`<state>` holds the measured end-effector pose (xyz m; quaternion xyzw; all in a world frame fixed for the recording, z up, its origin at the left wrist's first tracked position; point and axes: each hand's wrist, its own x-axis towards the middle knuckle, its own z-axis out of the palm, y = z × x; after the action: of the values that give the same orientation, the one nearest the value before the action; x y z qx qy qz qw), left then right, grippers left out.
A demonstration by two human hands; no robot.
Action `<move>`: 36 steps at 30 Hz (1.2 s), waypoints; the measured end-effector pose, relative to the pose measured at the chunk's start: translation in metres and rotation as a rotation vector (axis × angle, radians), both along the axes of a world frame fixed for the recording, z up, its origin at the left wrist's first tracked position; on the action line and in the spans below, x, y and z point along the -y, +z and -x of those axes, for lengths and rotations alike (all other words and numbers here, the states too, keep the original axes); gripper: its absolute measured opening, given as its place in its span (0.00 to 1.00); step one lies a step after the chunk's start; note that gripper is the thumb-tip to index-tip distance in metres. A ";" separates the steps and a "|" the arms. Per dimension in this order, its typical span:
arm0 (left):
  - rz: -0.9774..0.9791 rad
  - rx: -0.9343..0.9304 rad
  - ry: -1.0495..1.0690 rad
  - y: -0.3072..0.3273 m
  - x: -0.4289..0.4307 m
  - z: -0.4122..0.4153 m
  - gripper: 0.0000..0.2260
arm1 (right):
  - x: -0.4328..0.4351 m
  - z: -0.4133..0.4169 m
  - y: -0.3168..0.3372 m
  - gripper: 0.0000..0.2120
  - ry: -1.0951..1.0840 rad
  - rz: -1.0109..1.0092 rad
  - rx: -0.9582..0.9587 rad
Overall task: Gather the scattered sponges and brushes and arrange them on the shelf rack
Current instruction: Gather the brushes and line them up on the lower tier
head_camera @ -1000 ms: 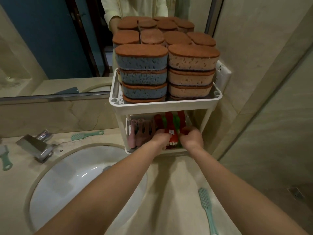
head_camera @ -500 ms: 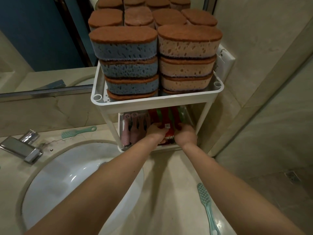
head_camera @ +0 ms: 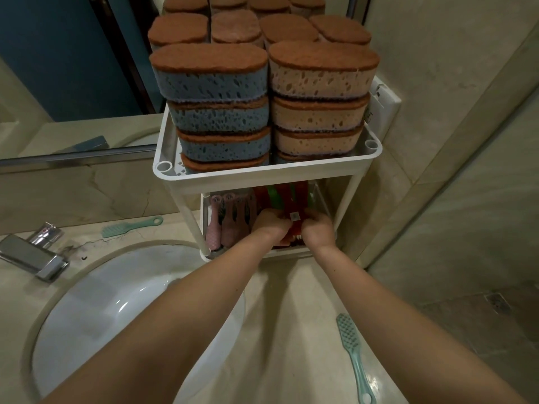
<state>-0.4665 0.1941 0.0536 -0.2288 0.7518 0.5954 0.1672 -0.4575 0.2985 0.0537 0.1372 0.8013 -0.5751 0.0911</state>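
Note:
A white two-tier shelf rack (head_camera: 262, 177) stands on the counter against the mirror. Its top tier holds stacked blue sponges (head_camera: 217, 112) and beige sponges (head_camera: 318, 109), all with brown scrub tops. On the lower tier lie pink brushes (head_camera: 224, 225) at the left and red and green brushes (head_camera: 294, 196) beside them. Both my hands reach into the lower tier: my left hand (head_camera: 269, 224) and my right hand (head_camera: 318, 230) grip a red brush (head_camera: 295, 221) between them. Two teal brushes lie loose, one (head_camera: 131, 227) left of the rack and one (head_camera: 351, 351) on the counter at the right.
A white sink basin (head_camera: 96, 310) fills the counter on the left, with a chrome tap (head_camera: 32, 256) behind it. A mirror (head_camera: 73, 68) backs the counter. A white wall socket (head_camera: 385, 97) sits right of the rack. The counter edge drops to the floor at the right.
The view has shifted closer to the rack and tilted down. Both hands stay in the lower tier on the red brush, pushed slightly deeper.

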 end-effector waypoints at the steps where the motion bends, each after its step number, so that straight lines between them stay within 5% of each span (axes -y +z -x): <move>1: 0.029 -0.010 -0.018 -0.001 -0.001 0.000 0.04 | -0.002 -0.002 -0.002 0.20 0.014 -0.017 -0.005; 9: 0.384 -0.141 -0.191 0.005 0.000 -0.002 0.02 | -0.008 -0.002 -0.009 0.19 0.087 -0.069 0.004; 13: 0.543 -0.191 -0.239 0.003 0.002 0.001 0.11 | -0.010 -0.002 -0.010 0.19 0.092 -0.042 0.008; 36: 0.604 -0.282 -0.345 -0.009 0.008 -0.007 0.14 | -0.009 -0.002 -0.011 0.21 0.196 -0.184 0.014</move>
<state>-0.4592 0.1864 0.0443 -0.0534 0.9366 0.3357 0.0848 -0.4557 0.3071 0.0423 0.0702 0.8596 -0.4866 0.1395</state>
